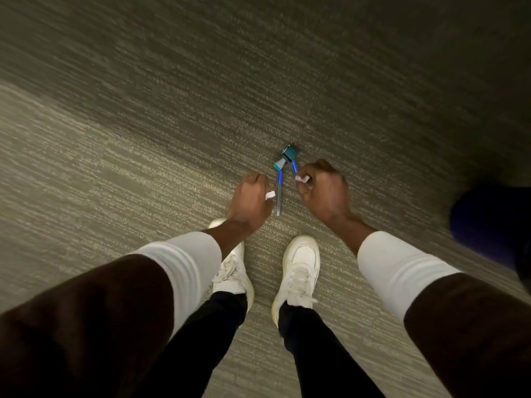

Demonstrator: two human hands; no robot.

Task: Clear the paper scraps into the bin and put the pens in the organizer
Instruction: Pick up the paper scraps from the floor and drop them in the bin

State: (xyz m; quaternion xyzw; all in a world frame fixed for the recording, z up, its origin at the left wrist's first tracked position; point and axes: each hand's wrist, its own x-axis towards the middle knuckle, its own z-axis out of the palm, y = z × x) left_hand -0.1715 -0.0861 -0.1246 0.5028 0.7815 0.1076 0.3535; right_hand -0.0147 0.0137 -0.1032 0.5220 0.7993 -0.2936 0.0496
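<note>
I look straight down at a grey carpet. My left hand point(251, 203) is closed around a white paper scrap point(270, 194) that pokes out by the thumb. My right hand point(323, 191) is closed on another white paper scrap point(302, 178). Between the hands a blue pen point(279, 193) lies on the carpet, pointing toward me. A second blue pen point(294, 167) lies partly under my right hand. Just beyond the pens sit a small teal roll-shaped thing point(289, 153) and a smaller teal piece point(278, 165). No bin or organizer shows.
My two white shoes point(298, 268) stand on the carpet point(143, 139) right below the hands. A dark blue rounded object point(488, 222) sits at the right edge. The view is motion-blurred.
</note>
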